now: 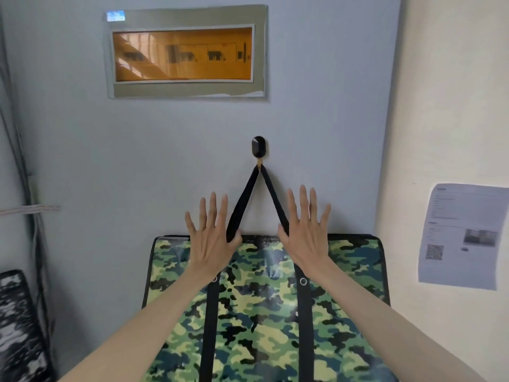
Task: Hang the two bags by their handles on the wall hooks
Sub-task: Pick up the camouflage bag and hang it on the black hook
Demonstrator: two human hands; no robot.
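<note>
A green camouflage bag [264, 312] hangs flat against the grey wall. Its black handle [271, 194] loops over a black wall hook [258, 146] above it. My left hand [210, 235] is spread open just left of the handle, its thumb beside the left strap. To the right of the handle my right hand [307, 230] is also spread, fingers apart, holding nothing. A second bag with a dark black-and-grey pattern [20, 329] shows at the lower left edge; how it is supported is out of sight.
A panel with an orange window [183, 53] is set in the wall above the hook. A cream side wall on the right carries a printed sheet of paper [462, 235]. Cables [24, 172] run down the left edge.
</note>
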